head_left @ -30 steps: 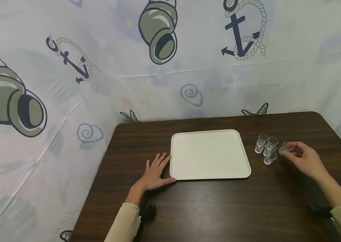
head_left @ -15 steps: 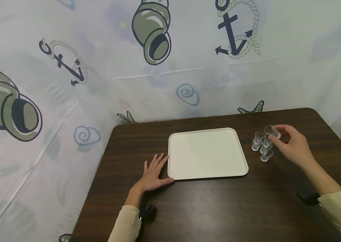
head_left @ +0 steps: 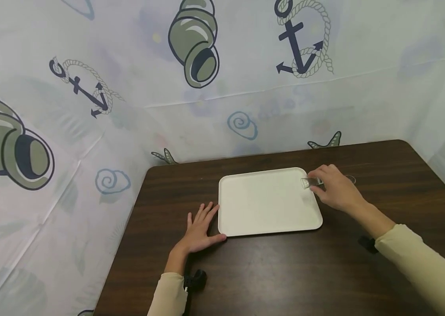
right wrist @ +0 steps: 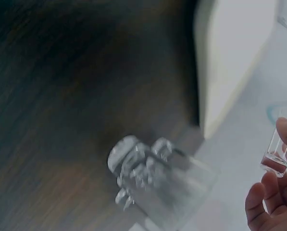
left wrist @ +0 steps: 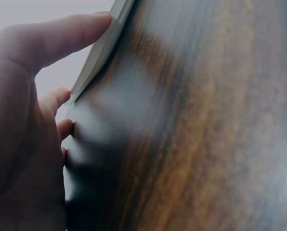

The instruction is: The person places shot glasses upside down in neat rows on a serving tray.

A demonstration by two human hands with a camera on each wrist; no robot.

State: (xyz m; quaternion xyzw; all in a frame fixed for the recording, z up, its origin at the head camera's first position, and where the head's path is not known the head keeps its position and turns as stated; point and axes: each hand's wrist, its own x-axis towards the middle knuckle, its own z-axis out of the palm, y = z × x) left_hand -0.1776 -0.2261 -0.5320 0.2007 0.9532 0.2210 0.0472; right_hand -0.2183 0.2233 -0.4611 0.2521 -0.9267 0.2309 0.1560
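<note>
Over the right edge of a cream rectangular tray [head_left: 266, 202], my right hand [head_left: 335, 188] pinches a small clear shot glass [head_left: 308, 182] between thumb and fingers. The glass lies tilted on its side in the head view; its thick base [right wrist: 275, 163] shows in the right wrist view. My left hand [head_left: 199, 235] lies with fingers spread at the tray's left side, its thumb [left wrist: 85, 31] on the near left corner and fingertips along the left edge. Several more shot glasses [right wrist: 157, 178] stand on the table, mostly hidden behind my right hand in the head view.
The tray lies on a dark wood-grain table [head_left: 270, 272]. One glass rim [head_left: 351, 179] peeks out behind my right hand. A pale cloth [head_left: 206, 123] printed with shells and anchors hangs behind and left of the table.
My right hand has lifted one shot glass from beside the others, carried it left past them to the tray's right edge, and tilted it. My left hand has stayed at the tray.
</note>
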